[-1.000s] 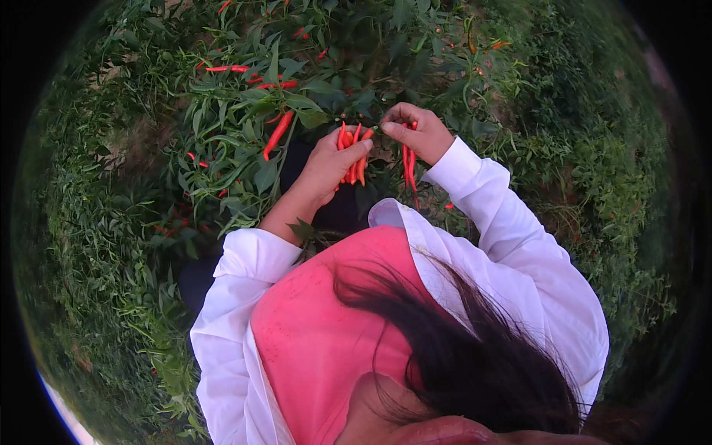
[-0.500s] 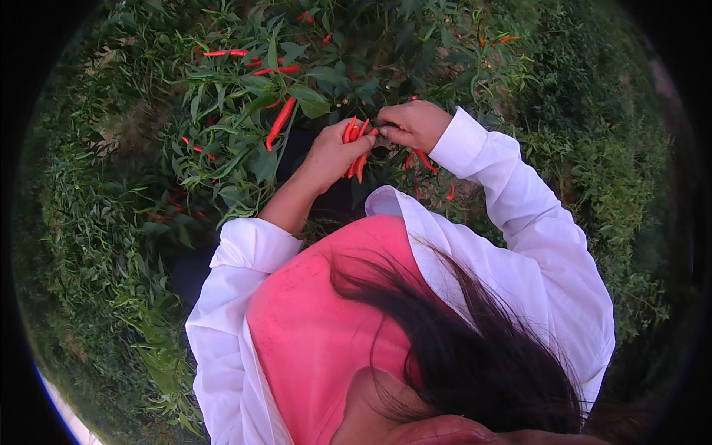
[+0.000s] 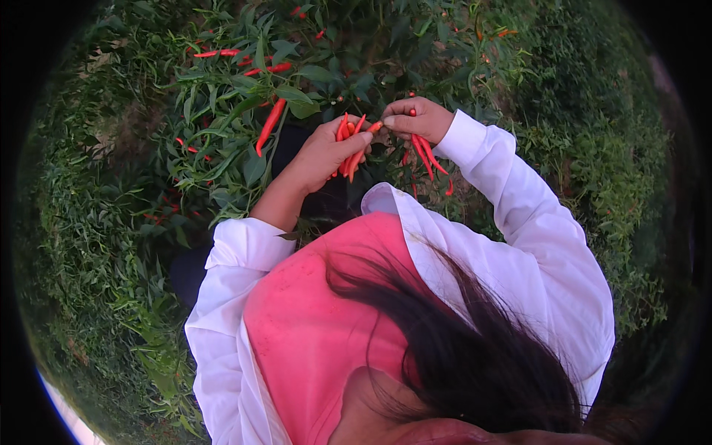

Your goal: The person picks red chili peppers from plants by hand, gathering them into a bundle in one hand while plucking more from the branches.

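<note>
The left hand (image 3: 322, 152) is curled around a bunch of red chilies (image 3: 348, 144), fingers wrapped over them so that the pods stick out above and below the fist. Its forearm runs bare from a rolled white sleeve (image 3: 237, 248) up toward the plant, wrist slightly bent inward. The right hand (image 3: 419, 119) sits just beside it, fingers bunched and pinching at the tip of one chili that reaches across from the left hand's bunch; several more red chilies (image 3: 426, 156) hang down from under this hand's palm. The right arm is bent sharply at the elbow, its long white sleeve (image 3: 534, 237) covering it to the wrist. Both hands meet in front of the chest, over a pink top (image 3: 311, 326). Around them stands a leafy green chili plant (image 3: 245, 126) with single red pods still attached, one long pod (image 3: 271, 122) hanging near the left hand. Low green weeds (image 3: 89, 245) cover the ground on all sides.
</note>
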`<action>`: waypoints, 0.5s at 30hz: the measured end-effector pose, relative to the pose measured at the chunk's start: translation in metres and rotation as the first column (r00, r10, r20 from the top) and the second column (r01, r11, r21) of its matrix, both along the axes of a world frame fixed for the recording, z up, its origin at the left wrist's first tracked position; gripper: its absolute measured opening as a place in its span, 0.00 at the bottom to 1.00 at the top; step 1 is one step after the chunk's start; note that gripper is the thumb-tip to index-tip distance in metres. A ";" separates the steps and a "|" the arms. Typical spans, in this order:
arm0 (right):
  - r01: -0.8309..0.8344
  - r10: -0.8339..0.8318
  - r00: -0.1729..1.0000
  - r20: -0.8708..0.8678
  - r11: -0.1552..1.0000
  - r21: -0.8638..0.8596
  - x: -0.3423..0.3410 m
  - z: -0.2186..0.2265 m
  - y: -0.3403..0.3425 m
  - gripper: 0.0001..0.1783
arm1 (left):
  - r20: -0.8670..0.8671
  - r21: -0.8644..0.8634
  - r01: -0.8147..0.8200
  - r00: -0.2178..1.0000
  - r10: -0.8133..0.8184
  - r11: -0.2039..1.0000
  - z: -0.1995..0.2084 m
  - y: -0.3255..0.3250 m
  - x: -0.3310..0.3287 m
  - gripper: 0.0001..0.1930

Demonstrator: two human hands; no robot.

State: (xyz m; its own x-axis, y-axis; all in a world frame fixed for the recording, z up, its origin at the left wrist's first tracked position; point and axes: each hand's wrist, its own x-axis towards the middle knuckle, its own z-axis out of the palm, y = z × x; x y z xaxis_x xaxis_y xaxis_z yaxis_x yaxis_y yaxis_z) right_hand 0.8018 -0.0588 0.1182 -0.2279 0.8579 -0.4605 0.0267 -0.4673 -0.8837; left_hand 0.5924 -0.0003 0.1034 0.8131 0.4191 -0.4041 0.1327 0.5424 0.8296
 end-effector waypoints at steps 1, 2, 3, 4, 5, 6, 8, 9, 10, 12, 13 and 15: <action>0.031 -0.033 0.994 -0.100 0.999 -0.020 0.000 -0.002 -0.001 0.10 | 0.029 -0.027 -0.010 1.000 0.011 1.000 0.001 0.001 0.000 0.12; 0.107 -0.115 0.981 -0.156 0.992 -0.060 -0.003 -0.006 -0.002 0.10 | 0.031 -0.058 -0.024 0.999 0.026 0.998 0.002 0.001 0.001 0.12; 0.133 -0.149 0.955 -0.256 0.988 -0.080 -0.005 -0.009 -0.003 0.10 | 0.064 -0.093 -0.029 0.997 0.035 0.995 0.002 0.002 0.001 0.12; 0.159 -0.199 0.911 -0.361 0.978 -0.138 -0.004 -0.011 -0.002 0.12 | 0.058 -0.118 -0.031 0.998 0.038 0.993 0.002 0.003 0.001 0.12; 0.293 -0.340 0.872 -0.353 0.939 -0.180 -0.005 -0.012 -0.002 0.13 | 0.083 -0.147 -0.023 0.996 0.036 0.989 0.002 0.003 0.001 0.12; 0.382 -0.437 0.825 -0.360 0.899 -0.215 -0.004 -0.012 -0.001 0.14 | 0.090 -0.176 -0.024 0.995 0.041 0.984 0.001 0.004 0.001 0.11; 0.516 -0.570 0.778 -0.264 0.820 -0.248 -0.007 -0.011 0.001 0.19 | 0.094 -0.255 -0.148 0.980 0.177 0.956 0.000 0.005 0.003 0.11; 0.477 -0.496 0.825 -0.270 0.868 -0.139 -0.009 -0.009 0.002 0.20 | 0.084 -0.294 -0.213 0.965 0.247 0.932 0.000 0.006 0.004 0.10; 0.481 -0.477 0.852 -0.216 0.876 -0.042 -0.017 -0.009 0.004 0.21 | 0.072 -0.363 -0.215 0.964 0.258 0.907 0.000 0.007 0.005 0.10; 0.502 -0.477 0.860 -0.184 0.856 0.127 -0.037 -0.010 0.006 0.21 | 0.063 -0.392 -0.214 0.964 0.258 0.895 -0.001 0.008 0.007 0.10; 0.418 -0.450 0.893 -0.012 0.819 0.394 -0.046 -0.010 0.010 0.18 | 0.065 -0.406 -0.210 0.964 0.258 0.889 -0.001 0.008 0.009 0.10; 0.444 -0.532 0.847 0.026 0.733 0.516 -0.067 -0.015 0.021 0.17 | 0.077 -0.460 -0.204 0.960 0.268 0.864 0.000 0.009 0.006 0.09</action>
State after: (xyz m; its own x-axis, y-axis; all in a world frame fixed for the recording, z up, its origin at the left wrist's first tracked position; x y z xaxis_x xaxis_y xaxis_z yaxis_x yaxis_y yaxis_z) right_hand 0.7345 -0.0382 0.1029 0.3231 0.9454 0.0420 0.0737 0.0191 -0.9971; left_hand 0.5985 0.0082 0.1033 0.7719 0.4078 -0.4877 -0.1407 0.8577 0.4945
